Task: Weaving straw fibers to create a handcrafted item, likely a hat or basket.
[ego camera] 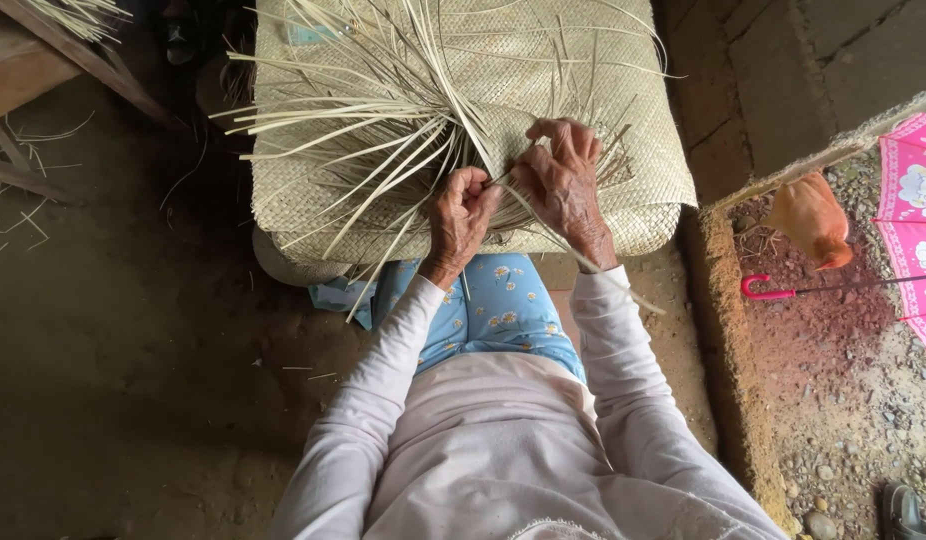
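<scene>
Straw-coloured strips [353,150] fan out loose to the left of and beyond the left hand [461,215], unwoven ends rising from a half-made mat [623,150] that lies across the person's lap and spreads away from both hands. I judge these strips light, thin and springy, stiff along their length but quick to crease or split if bent hard; each is best taken near the woven edge, where it is anchored, not at its free tip. The left hand is curled, thumb and fingers pinched together on one or two strips right at the woven edge, which touches its fingertips. Just beside it, the right hand [563,180] lies palm down on the mat with its fingers bent and partly spread, pressing the weave; a long strip [573,250] runs out from under it, past the wrist, towards the person. The mat itself looks light and floppy, likely to sag where the knees do not bear it. Well right of the right hand, beyond a low earthen kerb [718,330], a chicken [808,218] stands on gravel beside a pink umbrella [913,215].
</scene>
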